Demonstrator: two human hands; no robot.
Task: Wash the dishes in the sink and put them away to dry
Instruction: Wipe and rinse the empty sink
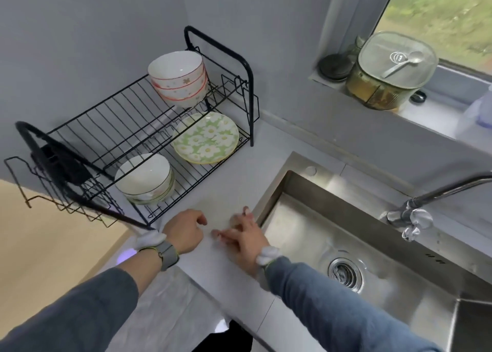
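While sink [300, 181] sits bare, my left hand [185, 230] rests on counter [231, 192], fingers curled, gripping nothing; right hand [243, 236] flat, fingers spread. Stacked bowls [145, 177], daisy plate [205, 137] in rack [80, 136].

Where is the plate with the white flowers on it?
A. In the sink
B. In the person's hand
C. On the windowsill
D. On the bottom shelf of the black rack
D: the flowered plate lies on the lower tier of the black rack, beside a stack of white bowls.
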